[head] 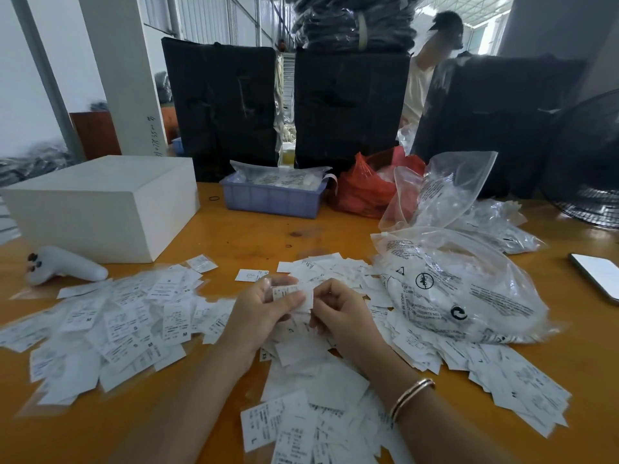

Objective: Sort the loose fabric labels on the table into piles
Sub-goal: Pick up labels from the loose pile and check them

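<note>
Both my hands pinch one small label stack.
Clear bag crowds right; white box left.

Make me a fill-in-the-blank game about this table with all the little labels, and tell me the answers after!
1. Both hands, left hand and right hand, pinch a small white ____.
2. The bracelet is on the ____ wrist.
3. The tray behind the labels is coloured ____.
4. The white box stands on the ____ side of the table.

Answers: label; right; blue; left
</note>
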`<state>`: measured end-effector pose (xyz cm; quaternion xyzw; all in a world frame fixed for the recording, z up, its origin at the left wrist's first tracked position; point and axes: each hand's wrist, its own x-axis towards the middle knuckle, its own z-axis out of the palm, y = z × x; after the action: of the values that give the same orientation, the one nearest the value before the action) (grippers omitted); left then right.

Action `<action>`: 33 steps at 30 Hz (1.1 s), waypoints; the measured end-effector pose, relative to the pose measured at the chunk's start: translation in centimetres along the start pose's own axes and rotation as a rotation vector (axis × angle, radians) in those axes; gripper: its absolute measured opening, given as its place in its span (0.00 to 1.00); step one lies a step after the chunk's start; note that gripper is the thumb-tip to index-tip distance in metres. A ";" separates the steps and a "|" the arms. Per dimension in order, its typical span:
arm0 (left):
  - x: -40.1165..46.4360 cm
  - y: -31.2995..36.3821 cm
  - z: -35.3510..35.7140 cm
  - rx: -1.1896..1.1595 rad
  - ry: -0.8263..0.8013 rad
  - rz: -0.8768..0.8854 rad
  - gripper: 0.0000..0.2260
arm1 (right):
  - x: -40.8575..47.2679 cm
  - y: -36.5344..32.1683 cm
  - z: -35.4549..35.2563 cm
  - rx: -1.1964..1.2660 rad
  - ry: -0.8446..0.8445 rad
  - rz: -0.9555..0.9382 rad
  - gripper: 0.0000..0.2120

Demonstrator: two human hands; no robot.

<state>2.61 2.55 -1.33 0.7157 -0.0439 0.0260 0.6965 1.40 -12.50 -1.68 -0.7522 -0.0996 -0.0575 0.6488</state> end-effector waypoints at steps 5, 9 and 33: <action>0.3 0.0 -0.3 -0.006 0.091 -0.021 0.07 | 0.1 0.1 -0.7 0.063 0.171 -0.141 0.08; 0.1 -0.1 -0.1 0.019 0.073 -0.004 0.07 | 0.0 0.3 0.0 -0.086 0.102 -0.177 0.09; 2.1 -1.2 -7.2 0.699 0.703 -0.092 0.24 | 0.2 -0.3 -1.5 -0.021 0.302 -0.186 0.19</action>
<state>5.02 9.72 -2.10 0.8556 0.2366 0.2480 0.3879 1.55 -13.95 -1.12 -0.7294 -0.0696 -0.2304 0.6403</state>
